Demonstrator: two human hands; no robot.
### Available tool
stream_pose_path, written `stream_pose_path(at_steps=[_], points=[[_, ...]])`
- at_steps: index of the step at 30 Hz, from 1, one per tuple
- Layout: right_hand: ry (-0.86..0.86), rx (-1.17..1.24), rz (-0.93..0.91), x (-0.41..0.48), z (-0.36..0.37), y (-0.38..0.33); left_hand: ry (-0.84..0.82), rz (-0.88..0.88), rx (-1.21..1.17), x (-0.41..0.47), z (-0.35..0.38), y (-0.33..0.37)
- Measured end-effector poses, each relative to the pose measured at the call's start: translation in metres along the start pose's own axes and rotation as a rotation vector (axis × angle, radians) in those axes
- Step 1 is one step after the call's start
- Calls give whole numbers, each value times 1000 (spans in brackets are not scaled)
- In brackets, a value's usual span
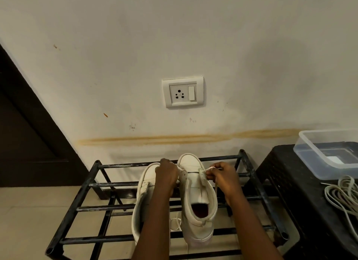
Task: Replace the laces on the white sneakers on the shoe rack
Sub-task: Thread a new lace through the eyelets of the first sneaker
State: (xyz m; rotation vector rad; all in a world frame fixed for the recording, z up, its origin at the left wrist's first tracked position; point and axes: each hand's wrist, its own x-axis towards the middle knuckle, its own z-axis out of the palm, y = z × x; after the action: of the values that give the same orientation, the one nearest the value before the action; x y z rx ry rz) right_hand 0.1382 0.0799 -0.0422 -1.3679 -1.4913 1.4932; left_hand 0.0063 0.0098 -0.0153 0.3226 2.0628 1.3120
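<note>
Left grip (166, 174): forearm comes up from the bottom edge, back of the hand up, fingers curled down at the inner eyelet flap of the right sneaker (195, 194). It covers part of the left sneaker (146, 184). Can't tell what it holds.
Right grip (220, 174): fingers bent, thumb and fingertips pinching the lace (208, 169) at the outer eyelet flap of the same shoe.
Both sneakers sit side by side on the top bars of the black shoe rack (85, 184), toes to the wall. A loose lace loop (175, 224) hangs between them.
Room: dark door (23, 134) far left, beige tiled floor (29, 211), brown streak (174, 139) across the wall, wall socket (183, 91) above the shoes. Right: black table (290, 182) beside the rack, carrying a clear plastic tub (313, 159) and a bundle of laces (342, 194).
</note>
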Motion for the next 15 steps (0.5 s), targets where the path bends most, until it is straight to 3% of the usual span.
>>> stream_pose_path(at_steps=[2,4,8,15], points=[[3,-35,-11,-1,-2,-4,-11,43,-148,1,-3,0],[3,-66,-28,-3,-4,-7,70,229,41,4,-4,1],[14,-12,-38,-4,-7,-10,131,404,177,14,-3,-1],[-72,-78,53,-2,-7,-9,79,302,-105,8,4,7]])
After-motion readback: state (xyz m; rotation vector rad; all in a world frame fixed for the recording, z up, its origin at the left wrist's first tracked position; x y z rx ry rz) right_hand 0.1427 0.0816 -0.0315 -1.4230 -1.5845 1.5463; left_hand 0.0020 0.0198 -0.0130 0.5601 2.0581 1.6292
